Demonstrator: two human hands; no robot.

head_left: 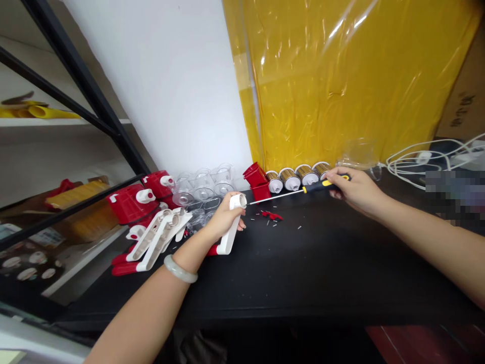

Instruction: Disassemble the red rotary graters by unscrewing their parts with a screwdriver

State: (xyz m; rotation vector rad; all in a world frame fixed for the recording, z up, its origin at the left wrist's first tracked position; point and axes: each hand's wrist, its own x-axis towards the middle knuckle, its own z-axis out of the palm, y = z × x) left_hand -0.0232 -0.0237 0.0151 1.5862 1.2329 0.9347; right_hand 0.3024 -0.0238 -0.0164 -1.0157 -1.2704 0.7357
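Note:
My left hand (226, 217) is wrapped round a white crank handle (229, 235) with a red grip, its round end tilted up toward the right. In my right hand (350, 187) is a screwdriver (317, 186) with a black and yellow handle. Its long shaft points left, and the tip meets the round end of the crank handle; whether a screw sits there is too small to tell. Small red pieces (272, 216) and several tiny metal bits (299, 227) lie on the black table (303, 273) below the shaft.
More white crank handles (157, 242) lie at left beside red housings (132, 205). Clear plastic cups (204, 184), red hoppers (257, 182) and several grater drums (291, 179) line the back. White cables (409, 164) coil at right; a black-framed shelf (109, 126) stands left.

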